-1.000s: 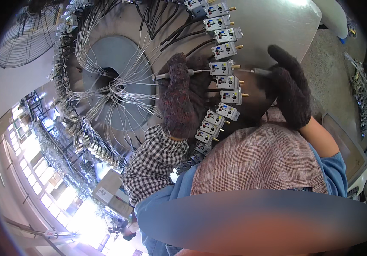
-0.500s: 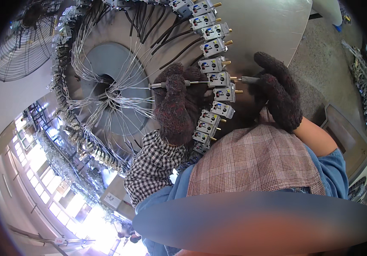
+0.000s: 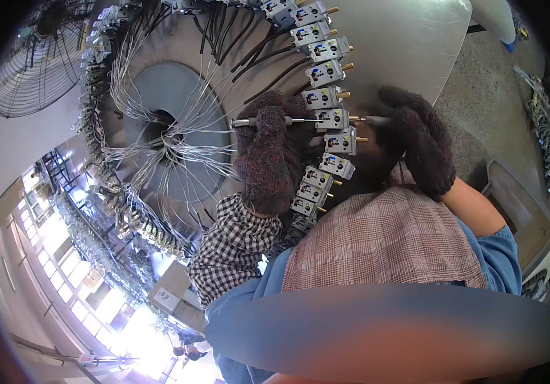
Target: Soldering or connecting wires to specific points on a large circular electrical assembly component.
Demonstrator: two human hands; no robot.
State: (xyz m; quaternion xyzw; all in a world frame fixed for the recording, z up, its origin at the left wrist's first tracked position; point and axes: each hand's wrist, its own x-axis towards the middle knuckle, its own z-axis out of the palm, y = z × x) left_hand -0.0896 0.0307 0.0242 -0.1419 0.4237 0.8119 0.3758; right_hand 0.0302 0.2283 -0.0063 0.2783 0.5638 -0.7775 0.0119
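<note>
My left hand [image 3: 265, 160], in a dark knitted glove, is closed around a slim metal screwdriver [image 3: 243, 122]. The blade reaches right to the face of a small metal control box [image 3: 333, 120] with a brass shaft. On the other side of that box, my gloved right hand [image 3: 423, 147] grips a grey, rod-shaped tool [image 3: 377, 120], its end at the brass shaft. Motion smears the upper fingers of this hand. Similar boxes stand above and below in a curved row, among them one box [image 3: 340, 141] just beneath the blade.
The boxes ring a round metal table [image 3: 223, 61]. Thin silvery wires [image 3: 175, 144] gather at its grey central disc [image 3: 143, 86], and black tubes run inward from the upper boxes. A wire-guarded fan [image 3: 31, 67] stands far left, a chair [image 3: 521, 211] at right.
The right hand's upper fingers have shifted and the grey tool is more blurred. The screwdriver stays at the same box. The whole view has moved slightly.
</note>
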